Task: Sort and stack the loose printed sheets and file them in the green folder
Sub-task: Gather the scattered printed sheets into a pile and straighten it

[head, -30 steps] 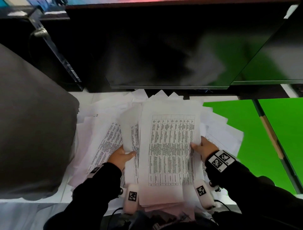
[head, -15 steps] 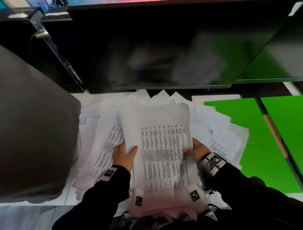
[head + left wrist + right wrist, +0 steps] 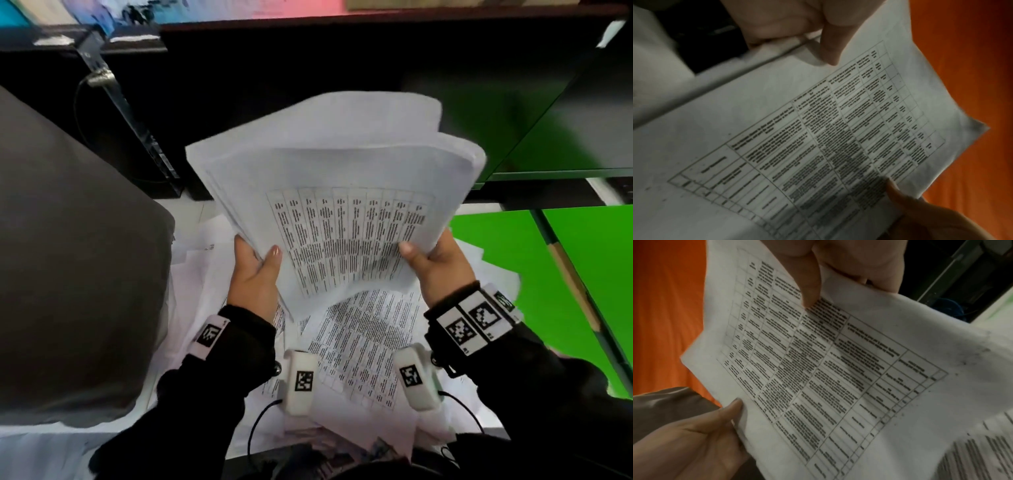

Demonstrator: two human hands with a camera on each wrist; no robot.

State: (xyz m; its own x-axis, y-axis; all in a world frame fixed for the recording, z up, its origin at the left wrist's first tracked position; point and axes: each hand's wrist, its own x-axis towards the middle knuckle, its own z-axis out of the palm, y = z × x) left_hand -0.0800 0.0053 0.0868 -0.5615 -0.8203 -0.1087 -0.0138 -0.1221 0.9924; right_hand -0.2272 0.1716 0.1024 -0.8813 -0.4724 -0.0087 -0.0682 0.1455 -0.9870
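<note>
Lifted since before: stack of sheets (image 3: 329, 192), now off the desk | left hand (image 3: 253, 277) grips its left edge | right hand (image 3: 442, 270) grips its right edge | green folder (image 3: 582, 274) lies right.

Black sleeves (image 3: 534, 387), white marker-tagged wrist cameras (image 3: 300, 380).

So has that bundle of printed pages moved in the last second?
Yes. The bundle of printed pages has come up off the scattered sheets; its top edge now overlaps the dark monitor, gripped by the left hand and right hand.
</note>
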